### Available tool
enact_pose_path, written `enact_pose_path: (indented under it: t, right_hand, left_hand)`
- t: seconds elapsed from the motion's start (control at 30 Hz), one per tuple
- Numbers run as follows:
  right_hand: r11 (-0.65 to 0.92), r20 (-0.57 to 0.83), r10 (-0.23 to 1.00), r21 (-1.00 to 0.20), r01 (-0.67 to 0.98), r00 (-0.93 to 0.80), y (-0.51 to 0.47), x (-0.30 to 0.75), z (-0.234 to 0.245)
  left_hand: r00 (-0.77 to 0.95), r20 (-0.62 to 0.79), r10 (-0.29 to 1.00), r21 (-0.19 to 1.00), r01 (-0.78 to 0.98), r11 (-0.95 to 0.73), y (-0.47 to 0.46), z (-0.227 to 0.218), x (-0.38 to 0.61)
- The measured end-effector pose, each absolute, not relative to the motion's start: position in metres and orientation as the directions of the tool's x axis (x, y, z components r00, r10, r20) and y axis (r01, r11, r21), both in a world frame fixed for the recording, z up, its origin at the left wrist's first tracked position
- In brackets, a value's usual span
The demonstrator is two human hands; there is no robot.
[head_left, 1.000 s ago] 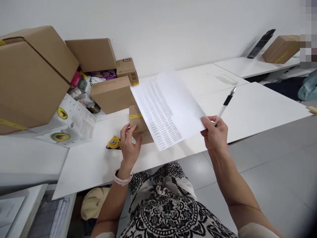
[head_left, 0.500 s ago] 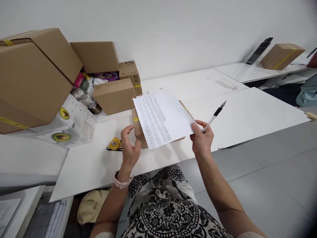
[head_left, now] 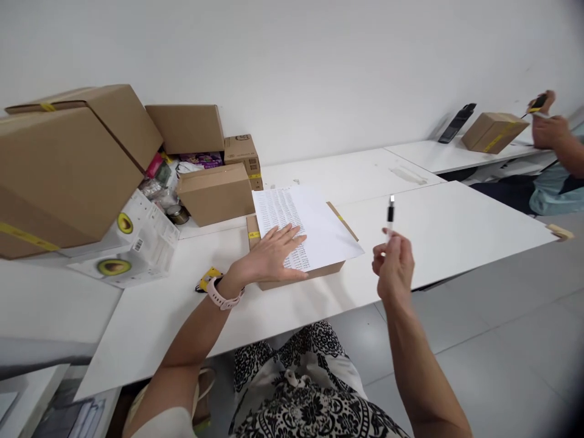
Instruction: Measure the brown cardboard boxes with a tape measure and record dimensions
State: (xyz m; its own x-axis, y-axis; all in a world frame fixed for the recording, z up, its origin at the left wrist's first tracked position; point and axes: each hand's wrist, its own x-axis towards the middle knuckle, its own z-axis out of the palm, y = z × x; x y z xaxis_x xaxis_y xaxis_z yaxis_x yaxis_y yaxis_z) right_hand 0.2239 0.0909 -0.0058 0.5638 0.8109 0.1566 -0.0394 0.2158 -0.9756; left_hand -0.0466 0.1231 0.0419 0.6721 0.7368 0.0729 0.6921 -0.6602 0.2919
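A sheet of paper [head_left: 322, 228] with several columns of handwriting on its left half lies on a flat cardboard box [head_left: 314, 275]. My left hand [head_left: 278, 252] rests flat on the sheet's lower left part, fingers spread, and covers some of the writing. Off the sheet's right edge, my right hand [head_left: 395, 261] is raised and closed around a pen [head_left: 390, 213] with a white barrel and a black grip, its tip pointing up. Beside my left wrist a yellow tape measure [head_left: 207, 278] sits on the white table [head_left: 182, 328], partly hidden by the wrist.
Large cartons [head_left: 68, 170], a white avocado-print box [head_left: 137, 243] and an open box of packages [head_left: 201, 159] crowd the left. A closed carton [head_left: 216, 193] stands behind the sheet. At far right, another person's hands [head_left: 550, 125] hold a tape measure near a taped box [head_left: 495, 131].
The paper has come down onto the box and my right hand has let go of it, moving right with the pen. My left hand has moved onto the sheet and flattened.
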Motion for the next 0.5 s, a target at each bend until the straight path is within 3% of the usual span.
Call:
enact_pose_path:
  t: [0.17,0.33,0.5]
  right_hand:
    - [0.348,0.253,0.888,-0.916,-0.201,0.384,0.090,0.244,0.052]
    - [0.243,0.206,0.967,-0.919,-0.310,0.149,0.105,0.223,0.105]
    - [0.232,0.268,0.961,-0.916,-0.326,-0.072,0.126,0.188,0.110]
  left_hand:
    - [0.660,0.080,0.747,0.277,0.705,-0.653,0.123,0.034,-0.046]
    - [0.655,0.047,0.754,0.277,0.717,-0.640,0.132,0.035,-0.045]
    - [0.647,0.069,0.760,0.248,0.727,-0.641,0.135,0.030,-0.044]
